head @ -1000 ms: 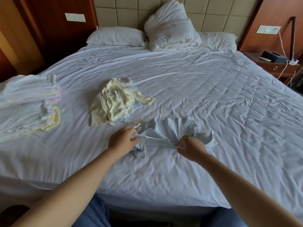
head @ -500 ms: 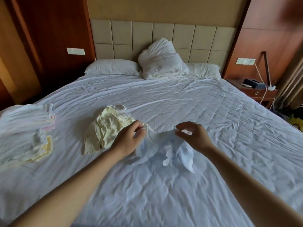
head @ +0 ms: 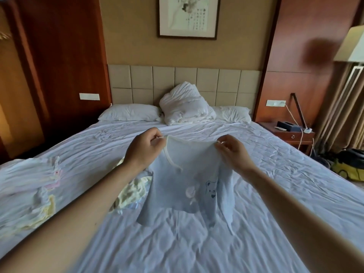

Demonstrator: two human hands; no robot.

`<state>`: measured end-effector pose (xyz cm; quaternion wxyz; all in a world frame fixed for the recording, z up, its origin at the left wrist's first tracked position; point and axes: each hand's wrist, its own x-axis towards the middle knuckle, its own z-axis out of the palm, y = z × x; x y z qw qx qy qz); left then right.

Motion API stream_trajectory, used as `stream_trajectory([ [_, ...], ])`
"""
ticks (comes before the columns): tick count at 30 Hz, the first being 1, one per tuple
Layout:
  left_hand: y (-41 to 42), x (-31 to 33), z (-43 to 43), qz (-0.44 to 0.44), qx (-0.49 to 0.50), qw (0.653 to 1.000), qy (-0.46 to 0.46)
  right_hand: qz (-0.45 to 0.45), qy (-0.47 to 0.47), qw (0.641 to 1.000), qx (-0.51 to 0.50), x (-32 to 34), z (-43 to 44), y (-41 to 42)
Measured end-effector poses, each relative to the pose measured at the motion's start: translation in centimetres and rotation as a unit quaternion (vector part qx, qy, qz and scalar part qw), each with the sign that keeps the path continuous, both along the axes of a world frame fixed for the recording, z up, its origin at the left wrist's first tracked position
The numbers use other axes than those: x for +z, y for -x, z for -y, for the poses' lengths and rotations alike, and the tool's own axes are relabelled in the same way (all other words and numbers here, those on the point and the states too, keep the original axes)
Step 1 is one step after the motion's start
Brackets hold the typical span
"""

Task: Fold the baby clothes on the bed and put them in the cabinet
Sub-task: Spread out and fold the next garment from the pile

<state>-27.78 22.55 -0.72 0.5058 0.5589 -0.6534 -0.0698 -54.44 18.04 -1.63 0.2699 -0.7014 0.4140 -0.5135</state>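
Pale-blue baby top (head: 183,186) was held up by its shoulders, pinched between left hand (head: 144,148) and right hand (head: 233,152), above the bed (head: 275,174).

Soft, cool light leaves the room rather dim and turns the wrinkled white bed sheet (head: 256,184) bluish-grey, with shallow shadows in its creases. The cream fabric lampshade (head: 352,44) at the right edge is the brightest patch. The pale blue cotton baby top (head: 173,186) is fairly sharp; the bare left forearm (head: 65,219) and the sheet's near edge smear with blur. Wide-angle distortion bends the red-brown wooden wall panels (head: 59,66).
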Motion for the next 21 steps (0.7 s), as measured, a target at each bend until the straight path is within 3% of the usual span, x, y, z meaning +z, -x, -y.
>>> stream_trajectory([
  [7,-0.2,-3.0,-3.7,0.080,0.014,0.997,-0.008,-0.089,0.019,0.996,-0.015,-1.6,-3.6,0.6],
  [13,-1.6,-5.6,-4.3,0.080,-0.002,0.986,-0.144,-0.139,-0.066,0.988,0.015,-2.4,-5.2,1.4],
  [21,-1.9,-12.8,1.1,0.205,0.077,0.940,-0.262,-0.305,-0.139,0.941,-0.041,-9.5,1.9,-0.1],
])
